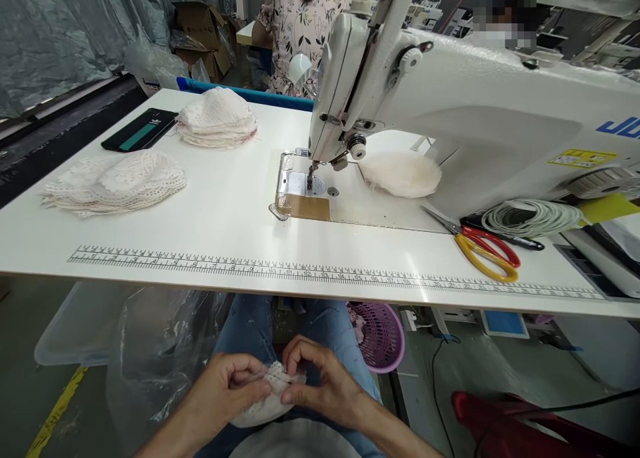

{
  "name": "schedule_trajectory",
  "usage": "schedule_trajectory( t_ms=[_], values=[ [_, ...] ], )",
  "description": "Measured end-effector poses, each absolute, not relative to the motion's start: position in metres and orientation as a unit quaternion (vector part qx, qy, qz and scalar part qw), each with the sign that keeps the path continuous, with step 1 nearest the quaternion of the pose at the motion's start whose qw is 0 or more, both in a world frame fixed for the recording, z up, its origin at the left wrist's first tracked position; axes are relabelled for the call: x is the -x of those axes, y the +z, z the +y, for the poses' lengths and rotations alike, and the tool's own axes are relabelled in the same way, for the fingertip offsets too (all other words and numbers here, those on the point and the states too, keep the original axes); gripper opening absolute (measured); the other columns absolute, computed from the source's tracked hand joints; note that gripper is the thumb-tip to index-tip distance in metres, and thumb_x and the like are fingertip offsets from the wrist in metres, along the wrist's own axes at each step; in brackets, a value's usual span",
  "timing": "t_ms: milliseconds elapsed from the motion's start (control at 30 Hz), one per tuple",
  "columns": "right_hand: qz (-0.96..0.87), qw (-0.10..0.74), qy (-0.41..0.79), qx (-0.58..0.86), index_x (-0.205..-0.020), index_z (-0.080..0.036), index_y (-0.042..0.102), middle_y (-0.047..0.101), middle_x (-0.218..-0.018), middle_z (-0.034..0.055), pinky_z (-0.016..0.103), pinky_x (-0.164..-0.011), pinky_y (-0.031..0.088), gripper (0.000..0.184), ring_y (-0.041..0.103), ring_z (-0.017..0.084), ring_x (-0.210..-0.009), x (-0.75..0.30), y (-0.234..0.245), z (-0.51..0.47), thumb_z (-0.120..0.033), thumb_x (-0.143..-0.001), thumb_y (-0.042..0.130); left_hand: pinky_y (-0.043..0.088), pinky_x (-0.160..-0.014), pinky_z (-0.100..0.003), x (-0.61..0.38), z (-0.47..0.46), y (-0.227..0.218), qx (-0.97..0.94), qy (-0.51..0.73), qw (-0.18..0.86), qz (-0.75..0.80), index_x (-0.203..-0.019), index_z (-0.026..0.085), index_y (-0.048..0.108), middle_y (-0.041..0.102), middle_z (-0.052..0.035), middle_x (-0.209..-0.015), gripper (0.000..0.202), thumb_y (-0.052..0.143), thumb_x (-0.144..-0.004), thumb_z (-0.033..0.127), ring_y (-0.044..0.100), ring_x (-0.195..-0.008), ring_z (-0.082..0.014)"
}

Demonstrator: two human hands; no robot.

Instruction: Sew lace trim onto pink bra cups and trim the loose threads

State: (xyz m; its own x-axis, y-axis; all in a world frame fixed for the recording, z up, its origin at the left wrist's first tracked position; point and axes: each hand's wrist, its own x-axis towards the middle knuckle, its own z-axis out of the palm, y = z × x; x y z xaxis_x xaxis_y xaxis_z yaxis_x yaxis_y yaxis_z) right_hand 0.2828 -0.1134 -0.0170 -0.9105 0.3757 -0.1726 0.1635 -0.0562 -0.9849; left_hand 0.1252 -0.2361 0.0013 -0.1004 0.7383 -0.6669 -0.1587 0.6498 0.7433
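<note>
Below the table edge, over my lap, both hands pinch a small white lace fabric piece point(273, 391). My left hand point(227, 388) grips its left side with curled fingers. My right hand point(320, 378) pinches its top right edge, fingers bent together. On the white table point(225, 225) above stands a white sewing machine point(450, 105) with its needle point(310, 178) over the metal plate. A flat stack of lace pieces point(115, 181) lies at the left, a domed stack point(217, 118) behind it, and one padded cup point(400, 173) under the machine arm.
Red and yellow scissors point(480, 245) and a coil of white cord point(530, 217) lie at the right. A dark phone point(140, 129) rests at the far left. A purple basket point(383, 335) and clear plastic bags point(155, 351) sit under the table. Another person in a floral top point(300, 25) works behind.
</note>
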Motion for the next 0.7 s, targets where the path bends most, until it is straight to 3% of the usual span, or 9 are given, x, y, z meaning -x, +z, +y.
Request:
schedule_trajectory(
  t_ms=[167,467,567,700],
  values=[
    [-0.695,0.088,0.688,0.188,-0.071,-0.018,0.056,0.054,-0.082,0.0023,0.026,-0.067,0.038,0.028,0.05,0.014,-0.076,-0.281,-0.016,-0.114,-0.042,-0.076,0.069,0.027,-0.052,-0.02,-0.126,-0.236,0.002,-0.234,0.354,0.626,0.654,-0.071,0.011,0.065,0.053,0.0028,-0.058,0.038,0.069,-0.066,0.049,0.039,-0.054,-0.0097],
    [-0.647,0.046,0.728,0.224,-0.07,-0.017,0.05,0.055,-0.081,0.002,0.026,-0.069,0.039,0.029,0.05,0.014,-0.075,-0.278,-0.015,-0.119,-0.042,-0.077,0.065,0.032,-0.054,-0.022,-0.128,-0.237,0.005,-0.194,0.367,0.646,0.64,-0.072,0.012,0.068,0.06,0.0,-0.063,0.044,0.075,-0.055,0.052,0.046,-0.057,-0.0119],
    [-0.612,0.039,0.754,0.235,-0.076,-0.018,0.05,0.052,-0.079,-0.0001,0.024,-0.066,0.037,0.03,0.047,0.012,-0.072,-0.277,-0.01,-0.118,-0.04,-0.073,0.069,0.03,-0.053,-0.021,-0.129,-0.236,0.008,-0.197,0.367,0.658,0.628,-0.075,0.012,0.066,0.058,0.0019,-0.06,0.039,0.074,-0.059,0.046,0.042,-0.054,-0.0099],
    [-0.618,0.013,0.749,0.238,-0.081,-0.017,0.056,0.051,-0.071,-0.0022,0.023,-0.062,0.035,0.03,0.043,0.011,-0.067,-0.276,-0.007,-0.117,-0.042,-0.071,0.071,0.024,-0.048,-0.019,-0.129,-0.237,0.01,-0.229,0.355,0.642,0.64,-0.072,0.014,0.06,0.042,0.0095,-0.047,0.024,0.07,-0.065,0.035,0.028,-0.048,-0.0072]
  ],
)
